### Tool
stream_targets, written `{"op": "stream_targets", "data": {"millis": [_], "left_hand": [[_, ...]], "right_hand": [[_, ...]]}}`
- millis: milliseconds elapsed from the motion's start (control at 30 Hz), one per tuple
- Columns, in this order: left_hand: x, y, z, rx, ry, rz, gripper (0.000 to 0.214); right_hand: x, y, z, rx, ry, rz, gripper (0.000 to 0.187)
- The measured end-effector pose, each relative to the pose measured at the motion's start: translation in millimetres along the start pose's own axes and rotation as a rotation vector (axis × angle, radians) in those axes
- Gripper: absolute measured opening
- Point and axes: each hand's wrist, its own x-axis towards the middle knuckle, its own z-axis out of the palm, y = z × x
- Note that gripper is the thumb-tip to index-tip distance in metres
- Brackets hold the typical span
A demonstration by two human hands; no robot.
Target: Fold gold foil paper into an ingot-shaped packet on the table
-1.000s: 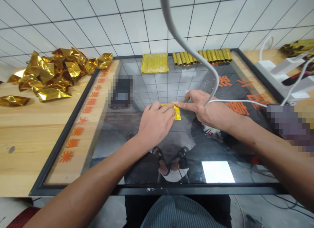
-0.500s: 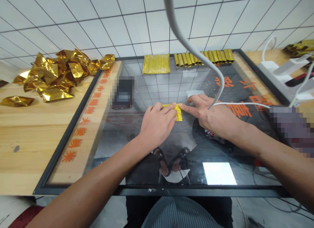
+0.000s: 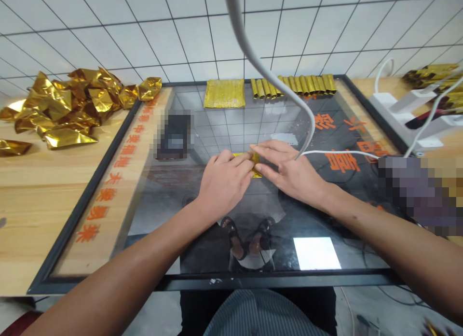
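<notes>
Both hands are in at the middle of the black-framed glass panel, meeting over one small folded piece of gold foil paper that lies on the glass. The left hand is curled, fingertips clamped onto the foil's left end. The right hand comes in opposite, forefinger above and thumb below, pinching the right end, so the two hands touch across it and only a sliver of gold shows.

At the panel's far edge sit a flat stack of gold sheets and, beside it, a row of rolled gold foil tubes. Off the panel's far-left corner, a heap of crumpled gold foil shapes on the wooden top. A thick white cable hangs down over the panel and passes by the right wrist.
</notes>
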Motion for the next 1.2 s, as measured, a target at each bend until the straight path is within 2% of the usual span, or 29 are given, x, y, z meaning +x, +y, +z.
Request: {"op": "stream_targets", "data": {"millis": [100, 200, 300, 367, 433, 533, 633, 767, 967, 1067, 1200], "left_hand": [[0, 0, -0.5, -0.048, 0.009, -0.016, 0.022], [1, -5, -3.8, -0.214, 0.043, -0.025, 0.023], [3, -21, -10.3, -0.42, 0.113, -0.06, 0.027], [3, -35, -15.0, -0.475, 0.181, -0.121, 0.023], [3, -50, -18.9, -0.439, 0.214, -0.159, 0.018], [0, -62, -22.0, -0.352, 0.174, -0.153, 0.017], [-4, -63, -22.5, -0.313, 0.126, -0.147, 0.014], [-6, -60, -19.4, -0.285, 0.144, -0.216, 0.007], [-13, -63, -8.3, -0.212, 0.118, -0.007, 0.014], [-17, -60, -7.8, -0.079, 0.132, 0.052, 0.019], [-17, -54, -10.7, 0.047, 0.073, 0.117, 0.024]], "right_hand": [[0, -3, 2, -0.033, -0.062, -0.022, 0.045], [1, -6, 0, -0.087, -0.105, -0.009, 0.043], [2, -7, -1, -0.122, -0.13, -0.01, 0.038], [1, -6, -1, -0.142, -0.132, -0.026, 0.036], [1, -4, 0, -0.151, -0.13, -0.037, 0.036], [0, -2, 1, -0.149, -0.132, -0.038, 0.035], [0, -1, 1, -0.146, -0.141, -0.035, 0.035], [0, -1, 1, -0.151, -0.139, -0.033, 0.036], [0, -2, 1, -0.164, -0.154, -0.024, 0.035], [0, -1, 2, -0.173, -0.158, -0.018, 0.036], [0, -2, 2, -0.184, -0.165, -0.024, 0.036]]}}
